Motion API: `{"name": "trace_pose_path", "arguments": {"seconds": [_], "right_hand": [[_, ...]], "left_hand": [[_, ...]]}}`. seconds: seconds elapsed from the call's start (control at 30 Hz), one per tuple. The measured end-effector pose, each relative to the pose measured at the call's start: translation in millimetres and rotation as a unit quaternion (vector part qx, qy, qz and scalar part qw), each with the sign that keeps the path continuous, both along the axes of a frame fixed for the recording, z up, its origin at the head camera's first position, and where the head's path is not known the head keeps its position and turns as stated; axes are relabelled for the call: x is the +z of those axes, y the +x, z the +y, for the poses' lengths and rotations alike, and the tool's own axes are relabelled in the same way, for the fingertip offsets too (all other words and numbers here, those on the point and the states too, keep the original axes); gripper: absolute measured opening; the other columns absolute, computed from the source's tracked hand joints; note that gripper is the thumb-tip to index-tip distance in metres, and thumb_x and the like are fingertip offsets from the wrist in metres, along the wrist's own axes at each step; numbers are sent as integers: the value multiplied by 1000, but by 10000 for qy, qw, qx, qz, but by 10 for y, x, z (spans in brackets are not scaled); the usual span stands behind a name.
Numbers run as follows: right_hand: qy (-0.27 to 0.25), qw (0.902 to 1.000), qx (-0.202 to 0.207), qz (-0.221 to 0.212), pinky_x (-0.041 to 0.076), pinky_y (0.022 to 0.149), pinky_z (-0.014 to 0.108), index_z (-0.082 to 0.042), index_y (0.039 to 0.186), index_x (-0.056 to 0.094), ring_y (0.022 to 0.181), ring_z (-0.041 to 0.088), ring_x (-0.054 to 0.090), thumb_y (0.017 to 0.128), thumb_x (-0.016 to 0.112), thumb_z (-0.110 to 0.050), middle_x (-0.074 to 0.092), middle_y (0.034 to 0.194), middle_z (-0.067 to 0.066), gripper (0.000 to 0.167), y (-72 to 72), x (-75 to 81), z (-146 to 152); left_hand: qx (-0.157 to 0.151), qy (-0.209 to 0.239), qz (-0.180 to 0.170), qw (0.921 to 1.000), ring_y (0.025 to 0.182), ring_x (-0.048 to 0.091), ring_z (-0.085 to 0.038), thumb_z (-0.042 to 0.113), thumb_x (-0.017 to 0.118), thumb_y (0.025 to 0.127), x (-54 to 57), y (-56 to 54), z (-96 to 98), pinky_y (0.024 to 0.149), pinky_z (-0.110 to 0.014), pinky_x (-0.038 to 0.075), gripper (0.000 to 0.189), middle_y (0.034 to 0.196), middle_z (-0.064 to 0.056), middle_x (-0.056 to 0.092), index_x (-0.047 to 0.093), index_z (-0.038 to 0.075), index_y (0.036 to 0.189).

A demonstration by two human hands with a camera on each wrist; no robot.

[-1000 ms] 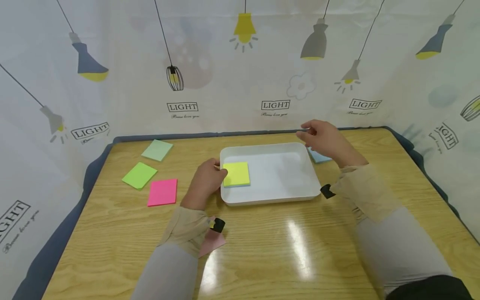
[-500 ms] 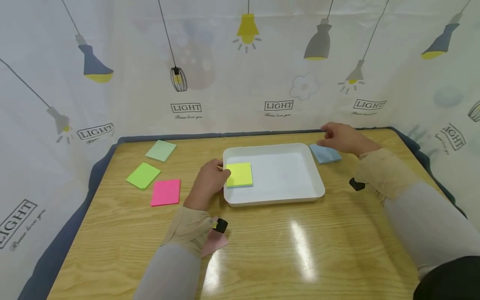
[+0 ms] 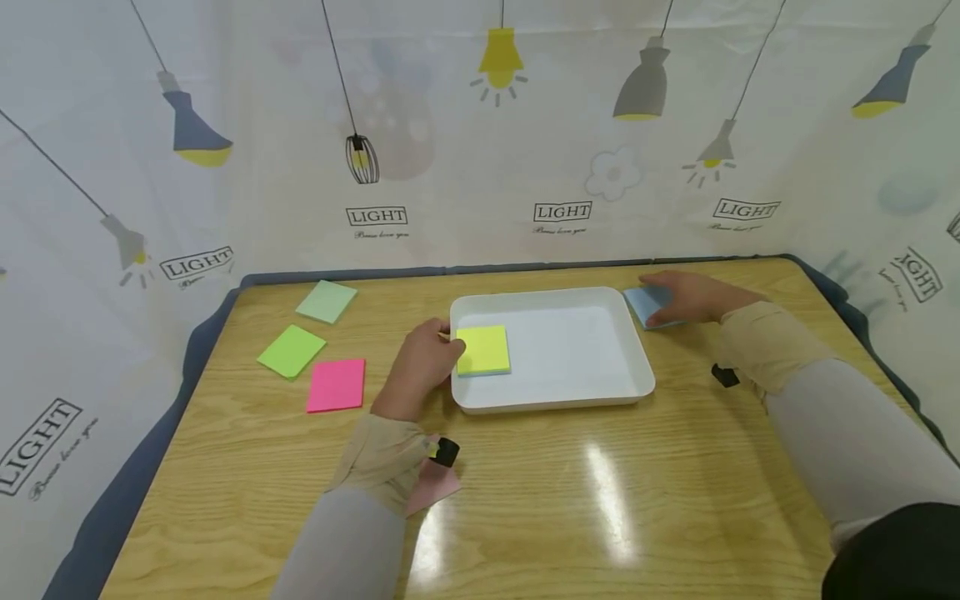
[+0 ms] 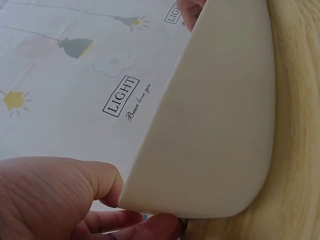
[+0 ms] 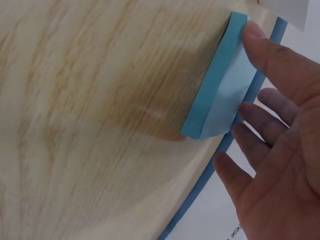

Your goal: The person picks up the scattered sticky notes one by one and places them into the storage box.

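Note:
My left hand (image 3: pixel 420 367) grips the left wall of a shallow white tray (image 3: pixel 577 358), thumb over the rim and fingers outside. The left wrist view shows that hand at the corner of the tray (image 4: pixel 215 125). A yellow sticky note pad (image 3: pixel 482 348) lies in the tray's left part, with a blue edge showing beneath it. Right of the tray, my right hand (image 3: pixel 693 298) reaches over a light blue sticky note pad (image 3: pixel 639 302) on the table. In the right wrist view its thumb touches one end of the blue pad (image 5: pixel 212 100), the other fingers spread loosely by the far side.
On the table's left lie a pale green pad (image 3: pixel 327 301), a bright green pad (image 3: pixel 291 351) and a hot pink pad (image 3: pixel 337 385). A dusty pink pad (image 3: pixel 433 487) is partly hidden under the left wrist. A printed curtain (image 3: pixel 450 167) hangs along the table's back edge.
My right hand has moved right from beside the tray's far corner and come down onto the blue pad. My left hand keeps its grip on the tray; the view has shifted slightly.

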State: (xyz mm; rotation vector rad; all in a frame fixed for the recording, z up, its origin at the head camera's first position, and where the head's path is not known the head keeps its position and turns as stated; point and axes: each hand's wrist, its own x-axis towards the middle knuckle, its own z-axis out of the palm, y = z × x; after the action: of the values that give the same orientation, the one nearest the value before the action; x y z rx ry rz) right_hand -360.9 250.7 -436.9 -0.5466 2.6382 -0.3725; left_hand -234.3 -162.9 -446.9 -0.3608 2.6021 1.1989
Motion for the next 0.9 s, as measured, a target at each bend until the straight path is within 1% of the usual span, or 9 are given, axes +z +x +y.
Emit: {"name": "trace_pose_path", "arguments": {"seconds": [0.1, 0.13, 0.2, 0.3, 0.37, 0.5, 0.7, 0.8, 0.9], "right_hand": [[-15, 10000, 16, -72, 32, 117, 65, 5, 157, 35, 145, 53, 37, 90, 81, -37, 35, 160, 34, 91, -3, -11, 39], [-2, 10000, 26, -70, 35, 115, 64, 5, 157, 36, 142, 52, 40, 90, 81, -38, 36, 159, 35, 91, 4, -4, 46], [-19, 10000, 45, -51, 41, 109, 62, 7, 155, 38, 135, 50, 47, 90, 81, -38, 38, 156, 36, 90, 21, 14, 49], [3, 10000, 94, 20, 47, 100, 58, 11, 151, 41, 122, 45, 52, 90, 81, -37, 41, 150, 38, 87, 50, 38, 35], [42, 9999, 133, 41, 48, 96, 56, 13, 148, 44, 118, 43, 54, 89, 82, -38, 44, 146, 38, 86, 60, 39, 25], [155, 9998, 83, 30, 50, 95, 55, 15, 142, 50, 114, 42, 54, 89, 82, -40, 51, 137, 36, 83, 53, 8, 27], [263, 9992, -259, -136, 50, 94, 52, 17, 139, 49, 110, 39, 53, 89, 80, -48, 53, 133, 35, 87, 65, -27, 63], [224, 9983, -496, -217, 51, 87, 46, 16, 133, 50, 103, 35, 56, 88, 80, -50, 57, 124, 31, 85, 93, -29, 82], [86, 9973, -669, -301, 52, 80, 41, 14, 126, 53, 95, 32, 59, 88, 79, -51, 61, 114, 26, 79, 119, -29, 104]], "left_hand": [[-6, -14, -10, 10000, 104, 65, -24, 28, 56, 101, 18, 7, 14, 83, -33, 54, 44, 126, -13, 68, 56, 7, 141], [-18, -36, 2, 10000, 104, 65, -24, 28, 56, 101, 22, 8, 15, 83, -33, 54, 44, 125, -13, 68, 56, 7, 141], [-18, -53, -7, 10000, 103, 65, -24, 28, 56, 101, 25, 10, 16, 81, -32, 53, 44, 125, -12, 68, 56, 7, 140], [-24, -33, -6, 10000, 100, 66, -23, 27, 56, 101, 17, 10, 8, 76, -30, 53, 42, 123, -12, 69, 57, 7, 138], [-14, -7, -27, 10000, 99, 66, -23, 27, 56, 101, 13, 11, 5, 74, -28, 52, 42, 123, -12, 69, 57, 7, 138], [-37, 28, -57, 10000, 100, 67, -23, 28, 56, 102, 1, 9, -2, 72, -27, 53, 43, 124, -13, 69, 56, 6, 139], [-29, 0, -46, 10000, 102, 66, -23, 28, 55, 102, -7, 4, 2, 76, -30, 54, 44, 125, -12, 69, 56, 7, 140], [-26, -17, -4, 10000, 103, 66, -23, 27, 55, 102, -7, 0, 7, 79, -31, 54, 45, 126, -13, 68, 56, 7, 142], [-37, -53, 19, 10000, 104, 66, -24, 27, 55, 102, -5, 2, 6, 82, -32, 54, 45, 126, -13, 68, 55, 7, 143]]}}
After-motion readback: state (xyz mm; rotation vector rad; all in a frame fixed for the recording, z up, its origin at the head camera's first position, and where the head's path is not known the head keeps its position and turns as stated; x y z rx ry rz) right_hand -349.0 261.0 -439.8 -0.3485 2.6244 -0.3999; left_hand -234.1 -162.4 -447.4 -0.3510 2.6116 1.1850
